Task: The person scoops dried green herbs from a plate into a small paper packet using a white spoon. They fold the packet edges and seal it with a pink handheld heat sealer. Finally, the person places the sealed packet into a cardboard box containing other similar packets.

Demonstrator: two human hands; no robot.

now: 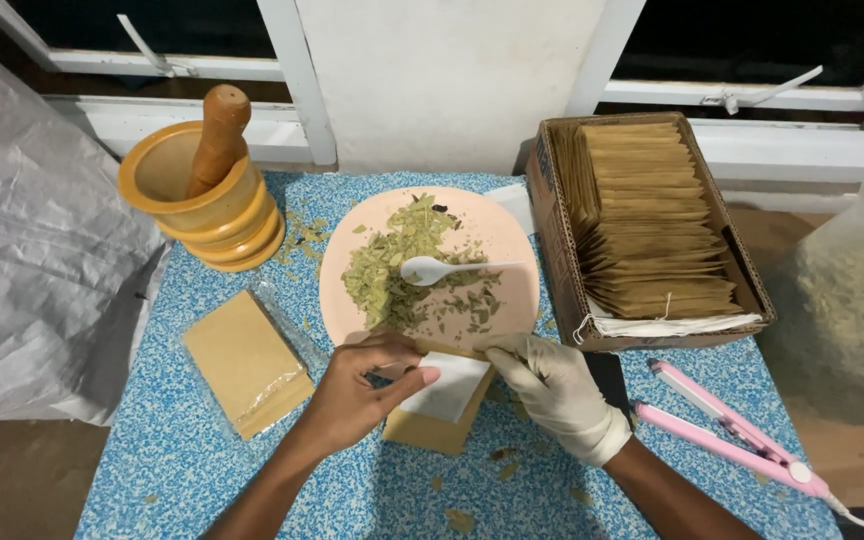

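The pink plate (512, 240) is serving as the reference point. It is sitting on the blue speckled table (182, 470) and is carrying a heap of dried green leaves (392, 265), with a white plastic spoon (430, 269) lying on its centre.

Just below the near rim of the plate, both hands are gripping one brown paper sachet (439, 420), which has a white panel on its face. The left hand (362, 395), bare, is pinching the sachet's left top edge between thumb and fingers, closed narrowly on it. The right hand (552, 390), wearing a white glove, is pinching the right top edge in the same way. The sachet's mouth is lying right at the plate's rim; whether it is touching cannot be told.

Left of the plate, a clear-wrapped stack of brown sachets (245, 362) is lying flat. Up-left of the plate, a wooden mortar and pestle (202, 190) is standing. Right of the plate, a cardboard box (552, 210) is holding rows of sachets. Lower right of the plate, a pink heat sealer (722, 425) is resting.
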